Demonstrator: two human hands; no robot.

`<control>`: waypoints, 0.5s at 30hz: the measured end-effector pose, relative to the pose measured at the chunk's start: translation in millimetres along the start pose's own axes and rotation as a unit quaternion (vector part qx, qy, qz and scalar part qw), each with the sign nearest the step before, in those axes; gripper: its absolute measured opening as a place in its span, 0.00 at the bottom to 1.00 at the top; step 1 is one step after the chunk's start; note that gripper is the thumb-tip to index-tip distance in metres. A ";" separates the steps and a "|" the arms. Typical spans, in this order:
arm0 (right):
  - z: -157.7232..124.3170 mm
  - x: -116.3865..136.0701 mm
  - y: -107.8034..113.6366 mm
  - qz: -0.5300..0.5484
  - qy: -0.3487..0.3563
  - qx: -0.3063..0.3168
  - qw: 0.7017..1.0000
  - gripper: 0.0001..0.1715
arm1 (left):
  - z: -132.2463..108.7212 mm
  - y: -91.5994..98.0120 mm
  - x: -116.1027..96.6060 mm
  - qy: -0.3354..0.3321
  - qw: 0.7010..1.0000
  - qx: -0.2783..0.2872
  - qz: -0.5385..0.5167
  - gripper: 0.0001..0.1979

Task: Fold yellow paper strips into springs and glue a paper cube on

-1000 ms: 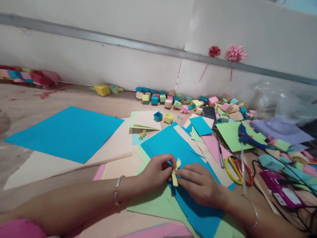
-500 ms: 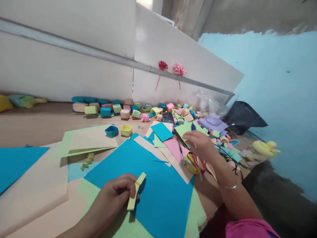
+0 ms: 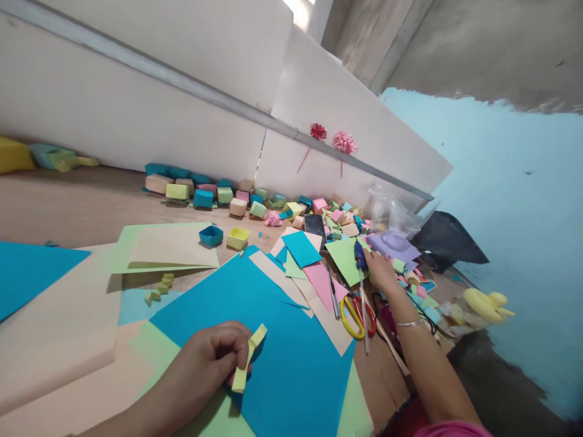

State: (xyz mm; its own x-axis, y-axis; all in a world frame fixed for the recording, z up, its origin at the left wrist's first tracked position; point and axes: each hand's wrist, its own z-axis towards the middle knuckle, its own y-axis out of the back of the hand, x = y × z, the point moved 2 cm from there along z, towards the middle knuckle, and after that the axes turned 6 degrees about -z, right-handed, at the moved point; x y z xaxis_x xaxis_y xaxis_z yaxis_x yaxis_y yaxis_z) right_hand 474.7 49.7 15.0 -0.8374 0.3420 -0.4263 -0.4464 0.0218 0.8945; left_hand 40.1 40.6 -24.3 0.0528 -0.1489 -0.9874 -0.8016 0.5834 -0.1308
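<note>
My left hand (image 3: 218,355) pinches a folded yellow paper strip (image 3: 248,361) above a large blue paper sheet (image 3: 291,364). To the right, my right hand (image 3: 381,270) has its fingers closed at a blue glue gun (image 3: 359,254); a translucent glue stick (image 3: 365,321) extends from it toward me. Under the gun's tip lies a light green sheet (image 3: 339,258). Scissors with yellow and red handles (image 3: 353,318) rest beside the glue stick, and a pen (image 3: 334,294) is just left of them. Small folded yellow paper pieces (image 3: 159,290) sit beyond my left hand.
A blue paper box (image 3: 211,235) and a yellow paper box (image 3: 237,238) stand mid-table. Many coloured paper boxes (image 3: 204,197) line the wall. Near them are a phone (image 3: 314,227), a clear plastic bag (image 3: 392,212) and black material (image 3: 449,240). Stacked paper sheets (image 3: 54,328) cover the left.
My right hand has moved from above the glue gun to its right side, with its fingers now at the gun. My left hand still holds the yellow strip. The view has tilted.
</note>
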 end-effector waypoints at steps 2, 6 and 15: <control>0.6 -0.1 -2.8 -0.003 -0.013 -0.003 1.000 0.40 | -0.4 -1.3 -2.9 0.004 1.000 0.000 0.006 0.09; -1.3 -2.9 -5.9 0.019 -0.033 -0.017 0.999 0.25 | -1.4 -4.3 -9.5 0.004 1.000 0.002 0.012 0.09; -22.6 -56.4 43.9 0.164 -0.101 -0.177 0.965 0.27 | -1.7 -3.9 -6.4 0.013 0.999 0.014 0.031 0.12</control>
State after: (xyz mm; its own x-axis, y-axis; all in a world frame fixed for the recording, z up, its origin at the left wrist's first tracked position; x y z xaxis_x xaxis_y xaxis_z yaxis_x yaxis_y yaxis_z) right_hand 495.2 10.1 75.3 -0.8898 0.4522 -0.0607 -0.2769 -0.4296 0.8595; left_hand 41.9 37.9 -17.3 -0.0128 -0.1327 -0.9911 -0.7863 0.6137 -0.0720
